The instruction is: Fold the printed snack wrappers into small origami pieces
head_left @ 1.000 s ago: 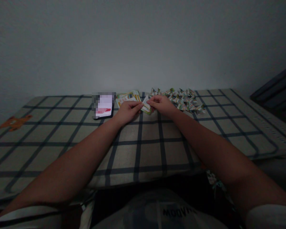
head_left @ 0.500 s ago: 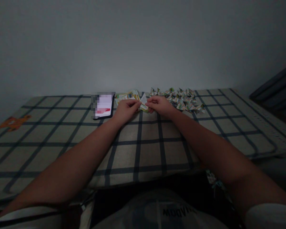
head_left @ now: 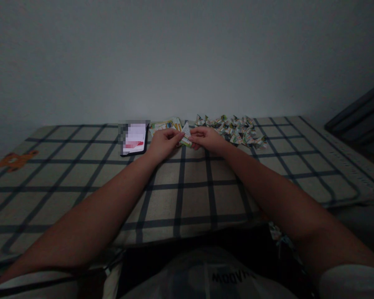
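Between my two hands is a small folded piece of printed paper [head_left: 186, 133], with a pointed white tip sticking up and a yellow-green lower edge. My left hand [head_left: 166, 143] pinches its left side between thumb and fingers. On its right side, the fingers of my right hand [head_left: 207, 139] are closed on the paper too. Behind my left hand lies a pile of flat printed papers [head_left: 162, 125], partly covered by that hand. Beyond my right hand spreads a group of several folded paper pieces [head_left: 237, 136] with pointed corners.
A tablet or phone [head_left: 134, 139] with a lit, partly blurred screen lies left of my left hand. The table has a checked cloth [head_left: 193, 199] and stands against a pale wall [head_left: 187, 58]. An orange figure [head_left: 15, 160] shows at the far left, a dark slatted object [head_left: 358, 112] at the right.
The folded paper has turned slightly between my fingers, its tip a little further left. The fingers of my right hand have shifted their hold slightly. Other things stay in place.
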Available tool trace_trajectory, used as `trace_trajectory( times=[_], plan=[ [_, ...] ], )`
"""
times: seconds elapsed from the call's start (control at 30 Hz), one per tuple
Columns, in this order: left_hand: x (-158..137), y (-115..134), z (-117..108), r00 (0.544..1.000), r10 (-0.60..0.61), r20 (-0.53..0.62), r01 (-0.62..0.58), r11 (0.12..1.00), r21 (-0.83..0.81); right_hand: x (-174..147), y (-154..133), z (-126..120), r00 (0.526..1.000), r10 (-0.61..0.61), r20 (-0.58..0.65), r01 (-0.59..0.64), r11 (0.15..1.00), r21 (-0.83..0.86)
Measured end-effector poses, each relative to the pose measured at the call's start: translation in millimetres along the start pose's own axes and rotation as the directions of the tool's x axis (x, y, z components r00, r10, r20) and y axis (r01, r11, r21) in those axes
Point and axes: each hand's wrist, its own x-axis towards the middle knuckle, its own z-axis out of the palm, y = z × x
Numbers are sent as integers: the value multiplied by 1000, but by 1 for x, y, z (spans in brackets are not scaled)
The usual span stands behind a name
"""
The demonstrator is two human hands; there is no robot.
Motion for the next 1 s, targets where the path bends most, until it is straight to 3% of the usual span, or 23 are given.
trace_trajectory(
  times=[0.3, 0.53, 0.67, 1.0],
  plan=[
    [-3, 2, 2, 999, -5, 44, 6, 1000, -24, -2, -6, -2, 999, -45, -5, 45, 995, -92],
    [1, 1, 1, 999, -31, -25, 29, 997, -76, 6, 9, -3, 999, -50, 3, 50, 999, 0],
    [2, -3, 1, 997, -74, 1, 74, 986, -151, 5, 9, -4, 999, -48, 21, 49, 998, -28],
    [1, -1, 3, 996, 82, -35, -84, 994, -63, -1, 0, -6, 998, -22, 59, 26, 997, -76]
  ],
)
